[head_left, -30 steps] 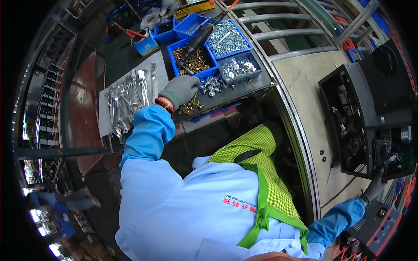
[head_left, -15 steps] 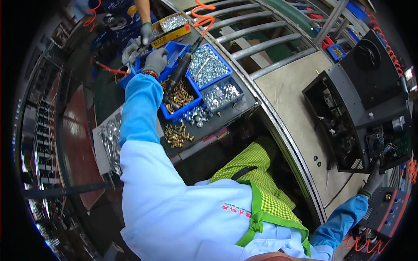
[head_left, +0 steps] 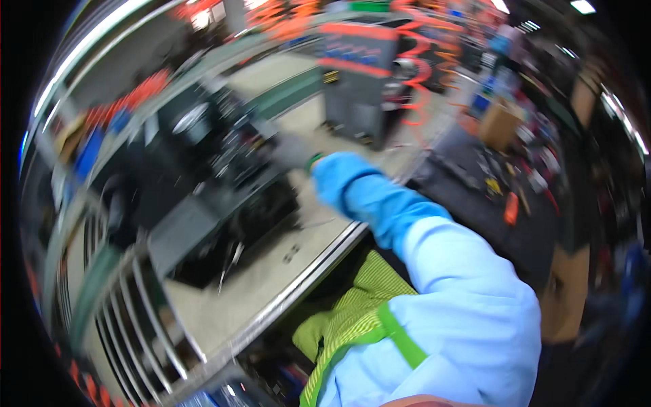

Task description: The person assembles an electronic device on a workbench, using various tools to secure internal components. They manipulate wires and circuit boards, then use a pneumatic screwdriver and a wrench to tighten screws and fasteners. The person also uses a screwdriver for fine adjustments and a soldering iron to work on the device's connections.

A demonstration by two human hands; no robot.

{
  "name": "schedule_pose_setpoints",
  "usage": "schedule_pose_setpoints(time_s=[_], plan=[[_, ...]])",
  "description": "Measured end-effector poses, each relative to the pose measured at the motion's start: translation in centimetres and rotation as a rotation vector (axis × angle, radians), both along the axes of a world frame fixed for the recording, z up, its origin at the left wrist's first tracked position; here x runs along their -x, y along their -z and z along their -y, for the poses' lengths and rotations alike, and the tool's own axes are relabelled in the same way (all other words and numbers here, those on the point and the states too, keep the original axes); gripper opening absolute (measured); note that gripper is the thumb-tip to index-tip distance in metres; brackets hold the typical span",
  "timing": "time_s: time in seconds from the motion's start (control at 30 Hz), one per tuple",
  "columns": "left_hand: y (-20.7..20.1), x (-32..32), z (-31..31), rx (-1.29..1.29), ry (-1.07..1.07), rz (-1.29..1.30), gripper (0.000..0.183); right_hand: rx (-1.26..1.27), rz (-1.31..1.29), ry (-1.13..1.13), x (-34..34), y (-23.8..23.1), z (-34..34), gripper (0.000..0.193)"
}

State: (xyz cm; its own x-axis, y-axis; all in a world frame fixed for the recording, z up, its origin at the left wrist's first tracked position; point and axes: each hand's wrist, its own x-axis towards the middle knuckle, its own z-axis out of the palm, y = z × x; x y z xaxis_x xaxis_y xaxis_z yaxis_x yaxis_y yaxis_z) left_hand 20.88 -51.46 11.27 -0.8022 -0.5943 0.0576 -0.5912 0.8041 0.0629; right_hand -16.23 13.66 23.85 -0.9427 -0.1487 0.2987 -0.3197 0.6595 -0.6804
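Note:
My right hand (head_left: pixel 293 152), in a grey glove, reaches to the parts inside an open black metal housing (head_left: pixel 183 237). Motion blur smears its fingers, so what they touch or hold is unclear. Circuit parts and wiring (head_left: pixel 241 146) fill the housing's far section, beside the hand. A thin shiny rod-like piece (head_left: pixel 232 261) shows at the housing's near side. Two small dark rings (head_left: pixel 291 254) lie on the pale bench top (head_left: pixel 271 278) close by. My left hand is outside the picture.
A dark grey boxy unit with red stripes (head_left: pixel 359 88) stands beyond my right hand, near red coiled hoses (head_left: pixel 415 88). To the right, a dark side table (head_left: pixel 468 210) bears tools and a cardboard box (head_left: pixel 500 125). Metal rollers (head_left: pixel 146 319) lie at the left.
The view has swung right, from the screw bins to the black housing. My left hand and the power screwdriver have left the picture. My right hand remains at the housing.

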Motion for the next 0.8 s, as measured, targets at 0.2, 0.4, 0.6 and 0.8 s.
schedule_pose_setpoints(time_s=[0.2, 0.4, 0.6, 0.8], plan=[[0.0, 13.6, -7.9, 0.022, 0.088, 0.032, 0.026, 0.126, -0.106, 0.02, 1.3, 0.8, -2.5, 0.056], [0.3, 14.6, -9.8, -0.013, 0.059, 0.046, 0.027, 0.073, -0.084, 0.058, 1.0, 2.1, -2.0, 0.058], [0.1, 13.8, -9.6, -0.058, 0.009, -0.03, 0.028, 0.056, -0.078, 0.045, 1.1, 1.5, -1.9, 0.057], [-1.3, 9.4, -6.7, -0.146, -0.161, -0.249, 0.028, 0.128, -0.063, 0.008, 1.5, 1.4, -2.3, 0.056]])
